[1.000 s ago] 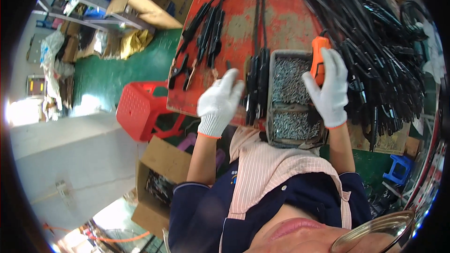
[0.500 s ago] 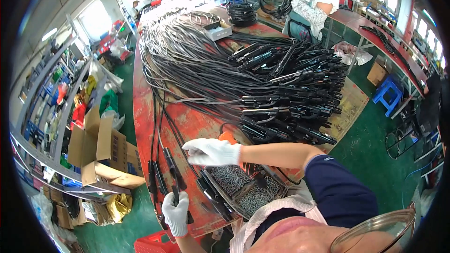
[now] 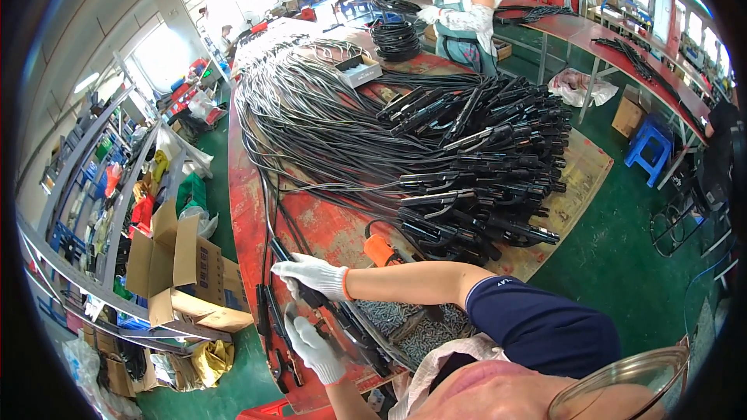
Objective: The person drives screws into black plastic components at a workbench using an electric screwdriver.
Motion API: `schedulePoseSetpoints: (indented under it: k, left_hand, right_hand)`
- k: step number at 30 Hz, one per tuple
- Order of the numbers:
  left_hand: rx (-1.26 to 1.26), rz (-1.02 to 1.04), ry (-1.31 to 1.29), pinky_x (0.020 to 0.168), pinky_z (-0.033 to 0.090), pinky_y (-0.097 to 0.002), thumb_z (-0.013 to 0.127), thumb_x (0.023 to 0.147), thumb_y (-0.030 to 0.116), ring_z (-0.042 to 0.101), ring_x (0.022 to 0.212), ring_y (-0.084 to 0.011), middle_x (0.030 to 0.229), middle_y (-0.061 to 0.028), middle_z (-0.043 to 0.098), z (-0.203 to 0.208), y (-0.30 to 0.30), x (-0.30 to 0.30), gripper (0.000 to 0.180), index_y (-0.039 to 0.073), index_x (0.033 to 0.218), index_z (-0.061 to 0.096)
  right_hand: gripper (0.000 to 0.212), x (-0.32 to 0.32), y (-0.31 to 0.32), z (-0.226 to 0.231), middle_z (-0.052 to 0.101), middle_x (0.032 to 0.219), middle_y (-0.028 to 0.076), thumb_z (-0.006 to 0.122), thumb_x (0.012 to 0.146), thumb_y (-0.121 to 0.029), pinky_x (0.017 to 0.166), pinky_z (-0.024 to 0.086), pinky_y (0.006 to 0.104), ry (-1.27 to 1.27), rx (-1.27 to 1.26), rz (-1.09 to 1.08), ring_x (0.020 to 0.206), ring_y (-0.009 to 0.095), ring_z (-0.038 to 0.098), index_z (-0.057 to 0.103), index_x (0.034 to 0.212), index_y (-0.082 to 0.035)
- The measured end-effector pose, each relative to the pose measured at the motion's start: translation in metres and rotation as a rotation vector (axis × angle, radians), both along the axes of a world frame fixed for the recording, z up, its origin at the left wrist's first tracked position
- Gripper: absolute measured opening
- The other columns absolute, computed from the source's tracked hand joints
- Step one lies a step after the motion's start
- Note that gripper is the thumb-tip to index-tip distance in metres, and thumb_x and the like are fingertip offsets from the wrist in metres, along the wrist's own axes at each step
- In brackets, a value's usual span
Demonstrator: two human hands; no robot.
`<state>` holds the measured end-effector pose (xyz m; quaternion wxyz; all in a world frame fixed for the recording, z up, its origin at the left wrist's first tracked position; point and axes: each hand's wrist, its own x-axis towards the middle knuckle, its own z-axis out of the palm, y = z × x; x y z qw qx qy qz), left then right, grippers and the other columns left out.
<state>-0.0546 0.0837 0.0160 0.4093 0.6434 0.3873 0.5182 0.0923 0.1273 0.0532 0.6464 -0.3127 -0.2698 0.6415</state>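
Observation:
My gloved right hand (image 3: 313, 274) is closed round a black welding electrode holder (image 3: 313, 297), one end of which sticks out beyond the fingers toward the cables. Just below it, my gloved left hand (image 3: 315, 350) has its fingers stretched out beside that holder, with nothing visible in its grasp. More black holders (image 3: 266, 311) lie at the table's left edge, and several others (image 3: 366, 338) rest along the screw tray. Screws (image 3: 389, 317) fill the tray (image 3: 352, 307), partly hidden by my right forearm. An orange power tool (image 3: 379, 250) lies just beyond that forearm.
A large heap of black holders (image 3: 482, 179) and their cables (image 3: 327, 124) covers much of the red table (image 3: 247, 222). A co-worker (image 3: 467, 8) handles coiled cable by a stacked coil (image 3: 395, 40). Cardboard boxes (image 3: 187, 264) and shelving stand left; a blue stool (image 3: 650, 148) stands right.
My right hand has moved left and down and now grips a holder. The left hand has come right, its fingers now straightened. The view has shifted slightly; the co-worker appears farther left.

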Motion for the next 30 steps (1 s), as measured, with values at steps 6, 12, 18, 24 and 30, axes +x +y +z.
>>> schedulePoseSetpoints:
  k: [6, 12, 18, 24, 30]
  left_hand:
    - [-0.124, -0.126, -0.056, 0.1, 0.038, -0.0321, 0.041, 0.101, 0.026, 0.051, 0.115, -0.0219, 0.13, -0.0163, 0.054, 0.006, -0.01, 0.005, 0.049, -0.008, 0.136, 0.043]
    - [-0.267, -0.16, -0.109, 0.08, 0.042, -0.0244, 0.044, 0.1, 0.02, 0.049, 0.091, -0.009, 0.109, -0.0025, 0.057, 0.023, 0.006, 0.025, 0.04, -0.003, 0.132, 0.05]
    - [0.112, 0.102, -0.006, 0.089, 0.047, -0.0302, 0.044, 0.098, 0.014, 0.06, 0.1, -0.0184, 0.112, -0.0151, 0.064, 0.028, 0.009, 0.03, 0.035, -0.006, 0.126, 0.052]
    - [0.133, 0.161, 0.035, 0.083, 0.044, -0.0237, 0.047, 0.098, 0.015, 0.053, 0.091, -0.0108, 0.112, -0.0079, 0.057, 0.027, -0.015, 0.044, 0.04, -0.005, 0.132, 0.047]
    - [0.339, -0.094, 0.122, 0.101, 0.041, -0.034, 0.048, 0.098, 0.011, 0.055, 0.115, -0.0227, 0.131, -0.015, 0.054, 0.02, -0.013, 0.055, 0.045, -0.002, 0.141, 0.038]
  right_hand:
    - [0.016, 0.026, -0.002, -0.008, 0.059, 0.066, 0.001, 0.059, 0.092, -0.024, 0.052, 0.045, 0.0278, -0.119, 0.032, 0.057, 0.055, 0.011, 0.054, 0.058, 0.082, -0.011]
    - [0.023, 0.043, 0.011, 0.021, 0.053, 0.065, -0.002, 0.06, 0.095, -0.028, 0.044, 0.044, 0.0227, 0.117, -0.034, -0.087, 0.051, 0.006, 0.051, 0.052, 0.082, -0.011]
    - [0.018, -0.006, -0.019, 0.03, 0.052, 0.07, -0.002, 0.066, 0.091, -0.022, 0.048, 0.039, 0.0218, 0.042, -0.043, -0.148, 0.055, 0.006, 0.047, 0.055, 0.1, -0.01]
    - [0.022, 0.011, -0.035, 0.022, 0.052, 0.067, -0.002, 0.067, 0.089, -0.025, 0.051, 0.041, 0.0219, 0.088, -0.084, -0.072, 0.055, 0.008, 0.048, 0.057, 0.093, -0.006]
    - [0.018, 0.019, -0.035, 0.034, 0.054, 0.072, -0.003, 0.063, 0.094, -0.026, 0.051, 0.043, 0.0222, -0.082, -0.037, -0.303, 0.061, 0.007, 0.053, 0.053, 0.089, -0.012]
